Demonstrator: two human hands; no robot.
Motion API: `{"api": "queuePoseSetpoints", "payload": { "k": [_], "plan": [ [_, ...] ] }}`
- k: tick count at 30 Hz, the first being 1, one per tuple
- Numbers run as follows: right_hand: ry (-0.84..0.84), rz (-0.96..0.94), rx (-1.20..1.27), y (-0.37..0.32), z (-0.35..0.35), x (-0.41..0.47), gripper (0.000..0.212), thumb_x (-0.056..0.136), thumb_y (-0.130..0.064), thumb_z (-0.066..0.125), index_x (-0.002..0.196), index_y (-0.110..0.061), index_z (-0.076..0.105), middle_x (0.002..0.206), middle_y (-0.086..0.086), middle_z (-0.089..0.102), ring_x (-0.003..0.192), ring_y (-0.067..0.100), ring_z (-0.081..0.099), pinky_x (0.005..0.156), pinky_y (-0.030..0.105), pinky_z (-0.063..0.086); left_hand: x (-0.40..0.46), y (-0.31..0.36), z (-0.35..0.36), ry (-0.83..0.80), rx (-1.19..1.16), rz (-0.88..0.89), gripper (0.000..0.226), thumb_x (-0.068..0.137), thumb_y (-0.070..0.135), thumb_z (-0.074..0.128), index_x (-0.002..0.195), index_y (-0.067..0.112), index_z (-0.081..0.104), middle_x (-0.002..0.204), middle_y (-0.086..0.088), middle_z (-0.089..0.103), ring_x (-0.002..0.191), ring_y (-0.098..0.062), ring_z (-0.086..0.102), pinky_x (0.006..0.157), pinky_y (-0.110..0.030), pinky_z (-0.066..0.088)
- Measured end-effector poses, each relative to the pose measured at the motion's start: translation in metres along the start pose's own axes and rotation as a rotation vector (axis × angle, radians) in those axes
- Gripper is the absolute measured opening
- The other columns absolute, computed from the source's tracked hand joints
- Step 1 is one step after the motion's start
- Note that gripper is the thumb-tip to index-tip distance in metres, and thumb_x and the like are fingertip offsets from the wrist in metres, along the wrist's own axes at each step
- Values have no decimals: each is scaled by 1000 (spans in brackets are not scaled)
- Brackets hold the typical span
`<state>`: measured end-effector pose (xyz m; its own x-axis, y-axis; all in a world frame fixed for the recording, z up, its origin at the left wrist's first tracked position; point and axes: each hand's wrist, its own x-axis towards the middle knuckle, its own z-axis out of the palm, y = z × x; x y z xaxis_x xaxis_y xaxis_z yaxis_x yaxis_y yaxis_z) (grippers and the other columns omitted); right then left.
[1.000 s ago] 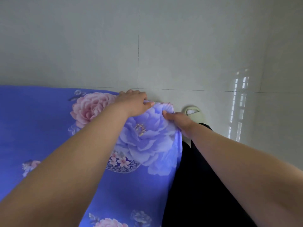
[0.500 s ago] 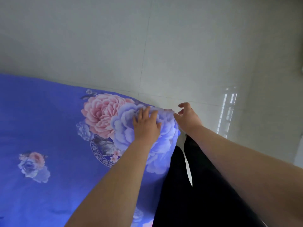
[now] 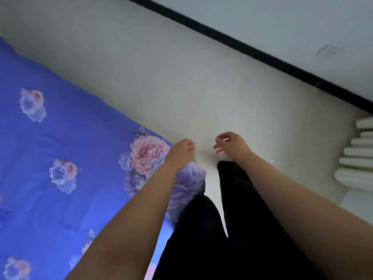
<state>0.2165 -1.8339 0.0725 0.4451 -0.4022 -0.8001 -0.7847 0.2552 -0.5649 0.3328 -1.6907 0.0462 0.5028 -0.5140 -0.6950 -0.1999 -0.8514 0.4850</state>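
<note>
**Pale floor by the bed: both hands off the bedspread corner**

Pale floor [image 3: 181, 87] fills the strip beyond the bed, ending at a black skirting board [image 3: 252, 51] under a white wall [image 3: 282, 21]. Your blue flowered bedspread [image 3: 70, 142] lies flat, and its big pink flower [image 3: 148, 153] is the mark to go by. The spread's floor-side edge runs long from far up-left of that flower, past it, to the corner [image 3: 191, 178]. The corner carries a lilac bloom and sits just down-right of the flower. It points right, at your black trousers [image 3: 232, 229].

Your left hand [image 3: 180, 152] hangs just right of the pink flower, above the corner. Its fingers are loosely curled with no cloth between them. Your right hand [image 3: 232, 146] is farther right of the flower, over bare floor and apart from the left. Its fingers are likewise slack and curled round nothing.

A second ago both hands pinched the corner. Half a second ago your left palm lay flat on the lilac bloom and your right fingers touched the corner's edge. Now neither hand touches the cloth. Your view has also swung: the skirting, the wall and a ribbed white thing [image 3: 357, 158] far right of the flower have come into sight.
</note>
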Motion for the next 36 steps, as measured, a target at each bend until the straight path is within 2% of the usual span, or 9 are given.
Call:
{"api": "queuePoseSetpoints", "payload": {
  "k": [4, 7, 12, 18, 20, 23, 25, 29, 36],
  "plan": [
    [15, -74, -90, -77, -61, 10, 15, 92, -24, 53, 102, -15, 57, 87, 1, 73, 71, 16, 68, 67, 26, 46, 19, 30, -32, 218, -313, -96, 20, 93, 9, 50, 106, 7, 65, 110, -11, 68, 104, -25, 63, 95, -32, 46],
    [0, -140, -165, -138, -82, 22, 18, 92, -25, 52, 104, -13, 57, 89, 0, 73, 75, 16, 70, 77, 31, 50, 32, 53, -60, 323, -450, -108, 18, 93, 10, 53, 103, 10, 67, 106, -10, 69, 101, -26, 64, 95, -36, 48],
    [-111, -220, -249, -233, -57, 44, 22, 93, -26, 51, 109, -12, 56, 92, 2, 73, 83, 20, 71, 86, 35, 51, 43, 76, -125, 410, -648, -128, 16, 95, 17, 52, 104, 17, 66, 100, 5, 63, 96, -11, 58, 86, -20, 40],
    [-246, -283, -345, -351, 22, 91, 24, 93, -28, 53, 108, -10, 58, 91, 1, 73, 80, 19, 69, 86, 35, 52, 78, 36, -238, 513, -747, -147, 18, 96, 16, 51, 107, 13, 65, 109, -5, 67, 97, -13, 57, 91, -26, 43],
    [-277, -310, -366, -396, 58, 112, 25, 93, -30, 54, 108, -11, 58, 94, 0, 72, 80, 17, 69, 85, 35, 52, 93, 14, -283, 536, -745, -165, 17, 96, 16, 50, 106, 14, 65, 109, -5, 67, 94, -12, 57, 88, -26, 43],
    [-309, -343, -331, -470, 119, 137, 25, 93, -32, 56, 106, -11, 59, 101, 2, 69, 81, 17, 67, 85, 35, 52, 115, -22, -365, 521, -686, -187, 15, 96, 17, 51, 103, 17, 64, 108, -7, 67, 98, -23, 61, 92, -33, 47],
    [-355, -352, -295, -516, 159, 148, 27, 93, -33, 57, 107, -10, 59, 101, 2, 68, 81, 18, 67, 84, 34, 52, 128, -45, -427, 553, -645, -177, 17, 96, 15, 51, 106, 12, 64, 109, -12, 67, 104, -31, 61, 93, -37, 46],
    [-441, -382, -319, -598, 226, 170, 26, 92, -36, 57, 106, -14, 60, 100, 0, 70, 83, 16, 69, 83, 33, 54, 148, -76, -543, 662, -609, -195, 21, 96, 13, 50, 110, 4, 65, 111, -13, 67, 105, -25, 61, 89, -31, 45],
    [-502, -406, -359, -759, 320, 268, 27, 93, -35, 57, 107, -12, 61, 98, 1, 71, 80, 14, 69, 78, 29, 54, 244, -116, -689, 717, -717, -233, 20, 96, 12, 52, 109, 4, 64, 111, -11, 67, 92, -17, 58, 83, -22, 41]
  ]
}}
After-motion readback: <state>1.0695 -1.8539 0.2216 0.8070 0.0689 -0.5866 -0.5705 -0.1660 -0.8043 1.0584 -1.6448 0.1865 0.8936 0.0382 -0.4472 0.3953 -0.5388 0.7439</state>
